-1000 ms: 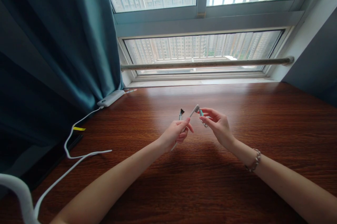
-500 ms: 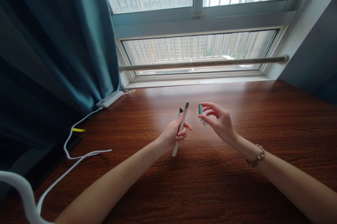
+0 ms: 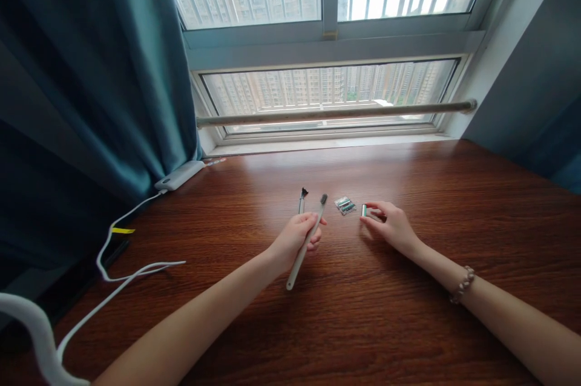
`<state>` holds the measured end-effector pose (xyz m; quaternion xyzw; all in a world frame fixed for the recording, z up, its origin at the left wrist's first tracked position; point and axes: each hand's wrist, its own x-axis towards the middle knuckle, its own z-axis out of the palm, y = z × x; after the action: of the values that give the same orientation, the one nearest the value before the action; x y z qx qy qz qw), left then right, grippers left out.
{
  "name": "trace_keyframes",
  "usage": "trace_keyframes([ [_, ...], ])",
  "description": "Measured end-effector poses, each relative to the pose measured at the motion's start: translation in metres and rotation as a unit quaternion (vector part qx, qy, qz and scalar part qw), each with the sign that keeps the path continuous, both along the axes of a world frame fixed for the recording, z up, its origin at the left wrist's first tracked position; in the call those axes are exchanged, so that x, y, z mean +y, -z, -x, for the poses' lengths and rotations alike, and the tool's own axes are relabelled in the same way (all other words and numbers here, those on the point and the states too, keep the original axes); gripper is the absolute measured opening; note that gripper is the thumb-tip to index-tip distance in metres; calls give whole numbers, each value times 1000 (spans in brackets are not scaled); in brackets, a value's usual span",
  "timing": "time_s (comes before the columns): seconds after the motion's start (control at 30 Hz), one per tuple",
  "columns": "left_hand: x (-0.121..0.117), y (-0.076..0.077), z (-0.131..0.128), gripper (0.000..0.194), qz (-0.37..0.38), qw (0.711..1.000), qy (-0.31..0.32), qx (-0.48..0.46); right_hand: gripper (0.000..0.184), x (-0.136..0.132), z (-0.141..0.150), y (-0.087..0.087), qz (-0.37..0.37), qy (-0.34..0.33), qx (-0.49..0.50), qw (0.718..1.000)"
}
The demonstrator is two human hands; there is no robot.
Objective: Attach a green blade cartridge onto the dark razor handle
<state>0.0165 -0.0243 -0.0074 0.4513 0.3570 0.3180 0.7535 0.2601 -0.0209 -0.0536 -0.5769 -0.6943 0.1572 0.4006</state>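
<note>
My left hand (image 3: 297, 238) is closed round a toothbrush (image 3: 298, 260) with a pale handle and dark bristles, tilted with its head up and away. Just beyond that hand shows a thin silver handle with a black end (image 3: 302, 197); I cannot tell whether the hand holds it or it lies on the table. Between thumb and fingertips, my right hand (image 3: 393, 225) pinches a small green-and-silver razor cartridge (image 3: 364, 210), low over the table. To its left lies a small clear pack (image 3: 345, 205) with several similar green-striped strips.
The brown wooden table (image 3: 354, 319) reaches to the window sill. At left, a white power strip (image 3: 180, 175) lies by the blue curtain (image 3: 136, 71), with a white cable (image 3: 106, 253) running forward. A metal rail (image 3: 336, 112) crosses the window.
My right hand has moved right and down toward the table with the cartridge, uncovering the clear pack. My left hand has lowered slightly, still holding the toothbrush. The view has shifted a little.
</note>
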Motion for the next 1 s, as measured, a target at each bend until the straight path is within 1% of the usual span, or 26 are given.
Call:
trace_keyframes([
  [0.1,-3,7,-7,19,-17,999,-25,28,33,2,-5,3,-2,-3,-42,999],
  [0.23,-5,12,-15,21,-47,994,-52,80,29,2,-6,5,-20,-31,-98,995],
  [0.4,0,13,-23,21,-82,988,-67,116,28,0,-6,7,-28,-42,-124,991],
  [0.5,8,12,-28,18,-99,977,-81,170,26,-1,-6,8,-31,-44,-128,990],
  [0.57,16,11,-31,15,-131,958,-79,243,24,-1,-6,9,-36,-47,-129,990],
  [0.63,23,11,-34,13,-183,926,-65,323,23,-2,-5,9,-42,-50,-129,990],
  [0.7,29,12,-36,13,-223,899,-61,371,23,-3,-5,10,-46,-51,-131,989],
  [0.87,40,17,-40,19,-275,846,-81,449,25,-5,-5,10,-54,-55,-140,987],
  [1.0,46,19,-47,24,-308,814,-66,488,24,-6,-5,9,-58,-57,-146,986],
])
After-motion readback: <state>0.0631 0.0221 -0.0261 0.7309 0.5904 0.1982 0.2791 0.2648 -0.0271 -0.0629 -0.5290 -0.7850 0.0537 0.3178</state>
